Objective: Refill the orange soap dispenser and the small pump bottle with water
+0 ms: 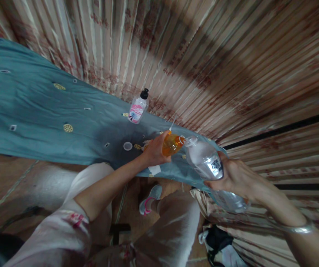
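Observation:
My left hand is wrapped round a small orange bottle, its uncapped neck pointing right. In my right hand is a large clear plastic bottle, tilted so that its mouth meets the mouth of the orange one. Whether liquid passes between them I cannot make out. Left of my left hand, a small white cap lies on the teal cloth. Farther back stands a clear pump bottle with a black top and a pink label.
A teal cloth with pineapple prints covers the long narrow surface. Close behind it hangs a pleated, flowered curtain. A white piece of paper lies near the front edge. Dark and light fabric is heaped low on the right.

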`<state>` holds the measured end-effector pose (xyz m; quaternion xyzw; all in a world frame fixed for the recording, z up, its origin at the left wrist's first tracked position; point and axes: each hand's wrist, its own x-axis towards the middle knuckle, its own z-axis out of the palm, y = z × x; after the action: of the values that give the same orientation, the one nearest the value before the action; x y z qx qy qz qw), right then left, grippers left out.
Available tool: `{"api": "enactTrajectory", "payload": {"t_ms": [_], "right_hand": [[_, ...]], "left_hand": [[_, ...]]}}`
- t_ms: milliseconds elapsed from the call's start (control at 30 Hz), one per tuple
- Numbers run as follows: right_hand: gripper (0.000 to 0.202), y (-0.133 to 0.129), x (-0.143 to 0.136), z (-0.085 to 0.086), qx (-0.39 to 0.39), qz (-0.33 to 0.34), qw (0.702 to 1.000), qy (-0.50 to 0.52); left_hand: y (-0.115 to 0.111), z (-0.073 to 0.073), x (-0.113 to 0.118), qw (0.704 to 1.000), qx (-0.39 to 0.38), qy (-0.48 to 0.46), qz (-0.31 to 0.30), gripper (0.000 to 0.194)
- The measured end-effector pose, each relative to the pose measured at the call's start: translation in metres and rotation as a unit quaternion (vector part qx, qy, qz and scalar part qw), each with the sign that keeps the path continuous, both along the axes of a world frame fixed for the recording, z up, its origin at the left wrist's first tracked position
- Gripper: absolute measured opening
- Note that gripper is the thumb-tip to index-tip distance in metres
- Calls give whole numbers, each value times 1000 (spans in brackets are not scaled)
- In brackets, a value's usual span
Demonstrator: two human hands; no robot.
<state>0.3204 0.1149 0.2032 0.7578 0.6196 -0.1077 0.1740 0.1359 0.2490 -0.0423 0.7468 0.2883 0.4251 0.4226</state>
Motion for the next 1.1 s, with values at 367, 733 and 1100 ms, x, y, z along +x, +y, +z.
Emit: {"api": "enactTrajectory", "payload": {"t_ms": [367, 733, 1100], "right_hand": [[52, 0, -1, -1, 8, -8, 1000, 1], [51, -2, 2, -2, 25, 5, 1000, 0], [46, -4, 8, -6, 39, 29, 999, 20]], "left_hand": [[-1, 4, 0, 1000, -11, 9, -1, 115], [1, 0, 0, 1000, -12, 3, -4, 116], [-2, 6, -1, 1000, -16, 15, -3, 116]]}}
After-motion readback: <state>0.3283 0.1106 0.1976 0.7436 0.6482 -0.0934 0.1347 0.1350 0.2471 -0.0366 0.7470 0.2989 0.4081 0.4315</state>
